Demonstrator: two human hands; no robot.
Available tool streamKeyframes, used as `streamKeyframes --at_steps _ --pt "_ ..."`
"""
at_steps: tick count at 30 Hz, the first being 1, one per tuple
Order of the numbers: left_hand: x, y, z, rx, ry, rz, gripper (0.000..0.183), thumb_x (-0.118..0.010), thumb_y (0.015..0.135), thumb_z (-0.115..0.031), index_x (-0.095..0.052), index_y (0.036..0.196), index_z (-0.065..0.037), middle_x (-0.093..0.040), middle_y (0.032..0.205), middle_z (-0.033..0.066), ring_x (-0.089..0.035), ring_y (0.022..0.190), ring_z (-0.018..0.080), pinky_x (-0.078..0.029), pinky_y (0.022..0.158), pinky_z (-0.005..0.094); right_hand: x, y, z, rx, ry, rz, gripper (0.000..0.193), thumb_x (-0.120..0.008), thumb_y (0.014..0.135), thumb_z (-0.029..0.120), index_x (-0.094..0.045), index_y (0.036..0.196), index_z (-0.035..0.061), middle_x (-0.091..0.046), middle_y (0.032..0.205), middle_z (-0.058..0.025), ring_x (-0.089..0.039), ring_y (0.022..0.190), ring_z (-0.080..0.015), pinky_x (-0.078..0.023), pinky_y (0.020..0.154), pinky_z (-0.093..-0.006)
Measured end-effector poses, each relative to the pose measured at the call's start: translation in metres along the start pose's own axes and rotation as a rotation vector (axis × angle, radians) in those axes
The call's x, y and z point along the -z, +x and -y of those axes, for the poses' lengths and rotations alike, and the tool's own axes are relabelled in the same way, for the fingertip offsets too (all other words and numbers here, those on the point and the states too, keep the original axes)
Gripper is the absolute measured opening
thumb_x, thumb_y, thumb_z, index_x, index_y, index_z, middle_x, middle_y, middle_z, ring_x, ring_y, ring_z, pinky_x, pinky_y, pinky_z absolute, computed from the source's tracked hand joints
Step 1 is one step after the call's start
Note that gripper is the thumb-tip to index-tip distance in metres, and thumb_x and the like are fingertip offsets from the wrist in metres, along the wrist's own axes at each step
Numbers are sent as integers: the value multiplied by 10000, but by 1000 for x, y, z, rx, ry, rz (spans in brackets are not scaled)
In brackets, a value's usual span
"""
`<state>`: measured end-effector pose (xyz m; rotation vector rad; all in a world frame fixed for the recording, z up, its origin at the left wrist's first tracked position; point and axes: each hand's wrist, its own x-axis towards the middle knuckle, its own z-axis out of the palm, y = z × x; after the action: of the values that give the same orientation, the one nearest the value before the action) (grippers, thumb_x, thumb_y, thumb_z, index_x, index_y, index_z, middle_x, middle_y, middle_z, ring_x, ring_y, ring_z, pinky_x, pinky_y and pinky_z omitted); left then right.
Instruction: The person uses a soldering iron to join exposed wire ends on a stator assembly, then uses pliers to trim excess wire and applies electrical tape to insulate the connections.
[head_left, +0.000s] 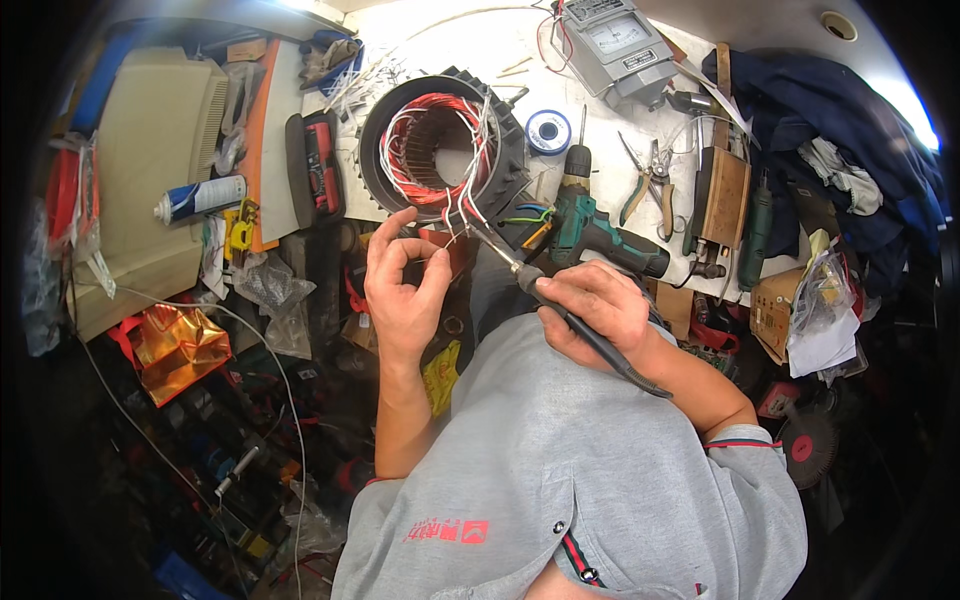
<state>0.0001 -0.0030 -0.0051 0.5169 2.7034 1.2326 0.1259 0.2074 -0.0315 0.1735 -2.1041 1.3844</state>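
Observation:
My right hand [598,312] is wrapped round the black handle of a soldering iron [620,362]. Its metal shaft slants up and left, with the tip among white and red lead wires [462,215] at the near rim of a motor stator [513,150]. Just left of these wires is my left hand [405,285], palm toward me. Its thumb and a finger come together in a pinch close to the wire ends; whatever is between them is too small to make out. Red and white windings [405,125] ring the stator's bore.
Right of the stator lie a solder spool [548,132], a teal cordless drill [592,228], pliers [636,190] and a grey analog meter [615,45]. A red multimeter [322,165] in a black case and a spray can [200,199] are at left. A cable [270,345] hangs down.

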Motion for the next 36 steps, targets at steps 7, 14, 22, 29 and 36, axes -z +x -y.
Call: streamKeyframes --at_steps 7,14,22,29,36 --pt "1 1 -3 21 -22 2 85 -762 812 -32 -688 848 -10 -649 1304 201 -643 1179 288 -502 982 405 1 0 1 -3 -4 9 433 -808 696 -43 -711 1118 -32 -676 901 -105 -676 711 -242 -566 618 -331" --pt "0 1 -4 11 -18 3 87 -763 813 -31 -688 850 -7 -650 1297 205 -649 1170 287 -511 962 401 0 0 0 6 7 23 428 -806 700 -34 -713 1117 -28 -676 907 -106 -673 708 -242 -563 612 -331" --pt "0 0 -2 39 -30 -2 87 -765 813 -33 -692 854 -9 -653 1302 200 -646 1176 290 -509 972 407 -1 -2 -1 -12 14 22 396 -792 739 -14 -724 1129 -26 -685 929 -139 -674 703 -263 -547 612 -351" --pt "-1 0 1 0 6 -4 63 -741 838 -17 -685 854 8 -644 1332 168 -628 1071 190 -490 923 331 0 2 -1 0 12 35 451 -811 693 -30 -705 1131 -27 -675 910 -112 -666 702 -255 -562 610 -342" --pt "-1 0 4 6 12 -4 59 -740 840 -11 -686 855 7 -641 1337 160 -624 1037 164 -494 863 299 0 1 -2 5 7 30 466 -819 687 -26 -702 1138 -25 -675 912 -113 -662 701 -254 -557 604 -343"
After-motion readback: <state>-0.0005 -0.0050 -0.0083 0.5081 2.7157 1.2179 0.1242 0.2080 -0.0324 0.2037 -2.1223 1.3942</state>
